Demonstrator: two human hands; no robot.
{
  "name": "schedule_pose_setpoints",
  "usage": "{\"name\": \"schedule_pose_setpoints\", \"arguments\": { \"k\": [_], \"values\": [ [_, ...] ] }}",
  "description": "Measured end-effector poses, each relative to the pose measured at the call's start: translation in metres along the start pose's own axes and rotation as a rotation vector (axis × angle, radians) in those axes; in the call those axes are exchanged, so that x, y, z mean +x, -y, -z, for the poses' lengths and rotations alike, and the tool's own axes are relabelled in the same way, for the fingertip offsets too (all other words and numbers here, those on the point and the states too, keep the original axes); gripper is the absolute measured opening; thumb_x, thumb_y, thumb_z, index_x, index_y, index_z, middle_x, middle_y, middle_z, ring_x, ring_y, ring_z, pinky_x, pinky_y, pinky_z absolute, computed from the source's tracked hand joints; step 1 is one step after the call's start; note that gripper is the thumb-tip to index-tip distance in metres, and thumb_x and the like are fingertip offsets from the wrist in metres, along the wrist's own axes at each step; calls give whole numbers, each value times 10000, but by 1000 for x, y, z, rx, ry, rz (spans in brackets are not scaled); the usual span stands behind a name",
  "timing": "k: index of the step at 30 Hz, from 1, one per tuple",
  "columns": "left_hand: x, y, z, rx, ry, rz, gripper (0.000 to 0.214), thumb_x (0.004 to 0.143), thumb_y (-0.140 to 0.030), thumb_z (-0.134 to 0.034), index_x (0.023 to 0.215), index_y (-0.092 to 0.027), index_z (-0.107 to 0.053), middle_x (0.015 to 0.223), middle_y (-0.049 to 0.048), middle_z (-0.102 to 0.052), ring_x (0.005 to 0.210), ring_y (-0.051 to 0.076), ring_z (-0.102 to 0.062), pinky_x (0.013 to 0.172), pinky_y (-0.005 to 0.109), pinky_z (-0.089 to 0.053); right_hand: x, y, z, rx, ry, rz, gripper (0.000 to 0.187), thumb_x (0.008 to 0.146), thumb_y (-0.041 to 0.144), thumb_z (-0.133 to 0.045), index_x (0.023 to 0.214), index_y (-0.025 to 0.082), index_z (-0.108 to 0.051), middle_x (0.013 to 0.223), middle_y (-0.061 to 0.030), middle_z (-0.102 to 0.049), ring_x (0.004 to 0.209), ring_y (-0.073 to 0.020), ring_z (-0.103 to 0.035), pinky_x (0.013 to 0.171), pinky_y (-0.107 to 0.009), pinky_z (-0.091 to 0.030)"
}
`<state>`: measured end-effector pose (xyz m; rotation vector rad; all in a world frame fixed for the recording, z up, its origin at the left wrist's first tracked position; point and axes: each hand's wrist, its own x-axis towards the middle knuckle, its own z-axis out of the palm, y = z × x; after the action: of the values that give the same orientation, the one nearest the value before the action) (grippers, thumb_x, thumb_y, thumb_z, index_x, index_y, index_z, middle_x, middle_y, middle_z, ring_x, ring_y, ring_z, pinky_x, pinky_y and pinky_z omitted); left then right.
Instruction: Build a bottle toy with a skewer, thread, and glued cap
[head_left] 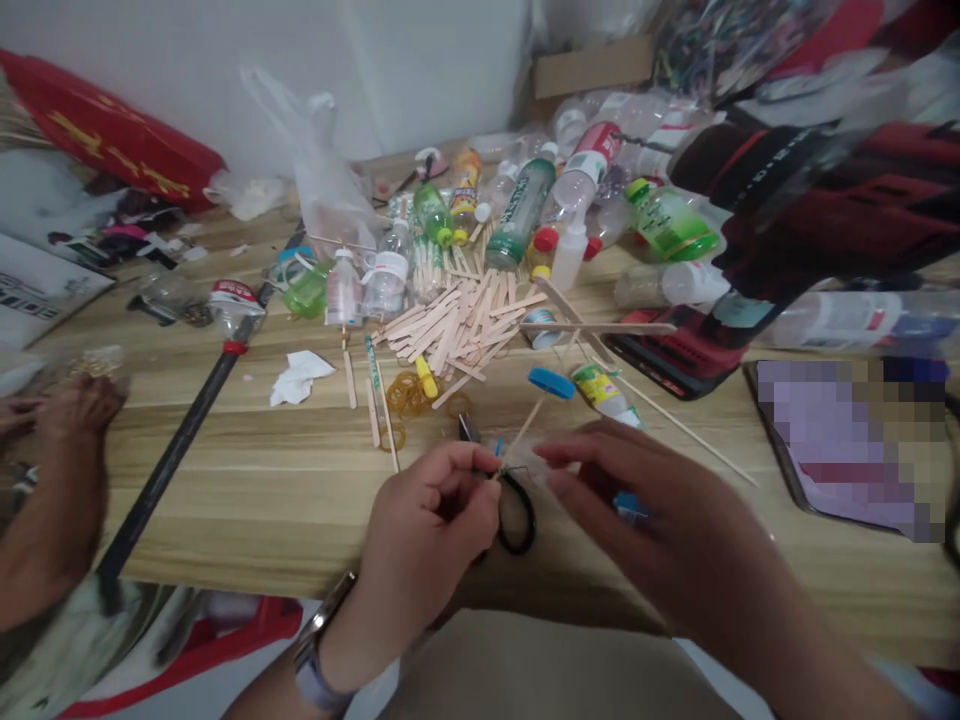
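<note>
Left hand pinches thin pale wooden stick with round blue plastic cap at its upper end; right hand close by.
Left hand [439,512] grips stick [529,420] near its lower end, thumb against fingers; cap [551,383] sits tilted above the table, clear of it. Right hand [645,500] is blurred, thumb and index apart near a hazy, see-through patch; can't tell if it holds anything. Black-handled metal scissors [532,520] lie under the fingertips, tan rubber bands [409,395] off to the left. To do it well, probably: keep left pinch firm but light, since the stick looks slim enough to snap; steady the cap so it doesn't twist; keep fingertips off the blades.
</note>
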<state>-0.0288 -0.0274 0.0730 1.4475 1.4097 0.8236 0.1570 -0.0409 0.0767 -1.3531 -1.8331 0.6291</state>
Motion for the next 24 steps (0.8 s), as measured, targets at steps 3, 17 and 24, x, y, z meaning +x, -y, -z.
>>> {"name": "schedule_pose_setpoints", "arguments": {
  "k": [3,17,24],
  "values": [
    [4,2,-5,-196,23,120,104,736,-244,-641,827,-196,-655,443,-92,-536,370,68,-466,363,143,-292,-7,-4,-22,194,-2,-115,290,877,213,-538,1145,171,-644,716,4,-651,551,-111,-605,512,-214,-481],
    [7,5,-18,-391,65,293,168,687,-273,-696,805,-180,-622,410,-99,-504,332,43,-366,328,123,-251,3,-11,-32,565,136,-447,247,831,401,-544,879,193,-668,697,-30,-651,635,-168,-587,569,-280,-459],
    [6,10,-20,-364,44,271,192,715,-313,-705,839,-181,-642,425,-89,-509,337,55,-396,329,132,-242,7,-9,-30,759,168,-535,222,784,419,-570,784,199,-596,608,25,-531,536,-117,-476,494,-239,-392]
  ]
}}
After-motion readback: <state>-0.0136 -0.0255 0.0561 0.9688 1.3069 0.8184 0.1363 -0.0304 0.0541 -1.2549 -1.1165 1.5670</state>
